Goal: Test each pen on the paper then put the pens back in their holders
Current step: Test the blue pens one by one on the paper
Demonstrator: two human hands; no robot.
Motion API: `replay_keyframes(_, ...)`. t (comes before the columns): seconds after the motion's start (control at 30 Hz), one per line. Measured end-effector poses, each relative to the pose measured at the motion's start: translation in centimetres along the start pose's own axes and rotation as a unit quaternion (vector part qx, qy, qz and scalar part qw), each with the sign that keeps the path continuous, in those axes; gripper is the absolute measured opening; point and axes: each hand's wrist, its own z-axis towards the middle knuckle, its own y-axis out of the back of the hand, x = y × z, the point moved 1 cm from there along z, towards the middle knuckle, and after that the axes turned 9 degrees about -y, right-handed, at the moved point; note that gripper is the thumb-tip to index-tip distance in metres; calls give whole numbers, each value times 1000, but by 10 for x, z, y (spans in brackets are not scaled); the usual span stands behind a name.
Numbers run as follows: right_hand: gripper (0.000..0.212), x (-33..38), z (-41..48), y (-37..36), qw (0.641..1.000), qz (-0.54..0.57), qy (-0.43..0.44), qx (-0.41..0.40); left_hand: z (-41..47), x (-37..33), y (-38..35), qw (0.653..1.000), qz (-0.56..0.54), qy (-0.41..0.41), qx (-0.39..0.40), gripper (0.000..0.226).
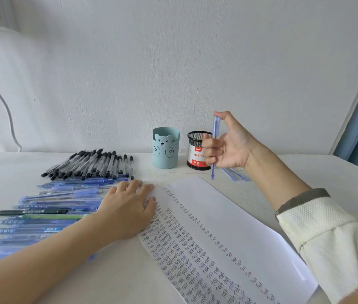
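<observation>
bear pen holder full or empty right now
Looks empty: the bear pen holder stands upright with nothing sticking up past its rim, though its bottom is hidden from this view.

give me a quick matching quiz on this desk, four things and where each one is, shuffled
1 blue pen
2 left hand
3 black-capped pens
4 mesh holder

a flat on the paper
b in a pile left of the bear holder
c gripped by the right hand
d right of the bear holder

Pairs: 1-c, 2-a, 3-b, 4-d
</observation>
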Motion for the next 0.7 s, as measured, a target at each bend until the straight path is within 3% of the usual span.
replay_keyframes(0.1,46,11,4,19,991,41,116,-45,0,0,0,1000,2,-1,0,56)
replay_keyframes(0.17,20,14,12,36,963,4,211,-166,0,1,0,1000,2,-2,0,56)
replay_keyframes(0.2,13,12,15,46,928,-54,257,-265,0,1,0,1000,3,-3,1,56)
replay_keyframes(0.27,26,3,22,69,819,-227,300,-432,0,1,0,1000,6,-2,2,55)
replay_keyframes(0.37,34,-21,32,100,741,-422,209,-479,0,0,0,1000,6,-2,1,56)
replay_keyframes(0.47,19,-36,35,112,736,-443,164,-485,0,0,0,1000,9,-2,1,56)
replay_keyframes(0.7,35,-40,39,90,732,-488,145,-452,2,2,-2,1000,11,-4,2,56)
